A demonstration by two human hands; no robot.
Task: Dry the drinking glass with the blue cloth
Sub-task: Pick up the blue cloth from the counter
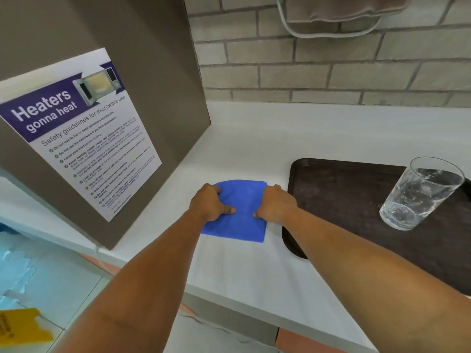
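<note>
A folded blue cloth (239,215) lies flat on the white counter (254,271). My left hand (210,203) grips its left edge and my right hand (276,206) grips its right edge, fingers curled into the fabric. A clear drinking glass (418,194), wet with droplets, stands upright on a dark brown tray (339,194) to the right of the cloth. Neither hand touches the glass.
A grey panel with a microwave safety poster (81,133) rises left of the cloth. A brick wall (331,64) backs the counter, with a grey towel (339,14) hanging above. The counter's front edge runs diagonally below my arms; a yellow sign (20,327) lies on the floor.
</note>
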